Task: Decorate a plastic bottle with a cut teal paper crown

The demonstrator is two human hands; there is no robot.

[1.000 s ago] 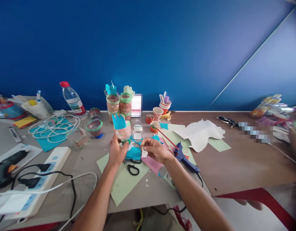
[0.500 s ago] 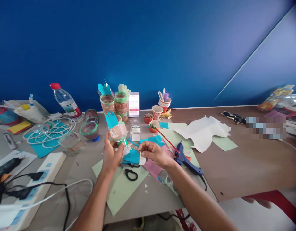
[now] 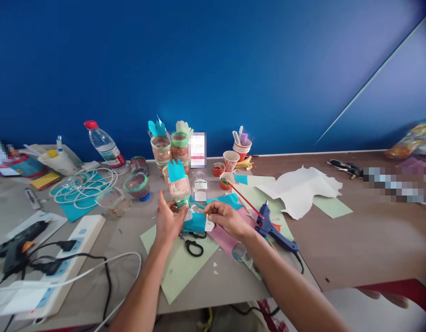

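My left hand [image 3: 168, 222] is wrapped round the lower end of a small plastic bottle craft [image 3: 180, 189], which has a pinkish band and green rings. A blue paper piece with a toothed edge [image 3: 176, 170] stands up from its top. My right hand [image 3: 228, 218] has its fingers pinched just to the right, close to a small white paper piece [image 3: 209, 224]; whatever sits between the fingertips is too small to make out. Folded blue paper [image 3: 195, 223] lies between the hands. Below it, black-handled scissors [image 3: 194, 248] rest on a pale green sheet [image 3: 174, 272].
A blue glue gun [image 3: 273, 230] lies to the right, near a torn white sheet [image 3: 299, 189]. Two decorated containers [image 3: 160, 147] stand at the back, with paper cups [image 3: 231, 160] right of them. On the left are a power strip [image 3: 74, 258], coiled white cable [image 3: 105, 184] and a red-capped bottle [image 3: 105, 147].
The whole scene has shifted a little to the right as my view turned left. The bottle craft in my left hand looks slightly more upright. My right hand keeps its pinch near the white paper piece.
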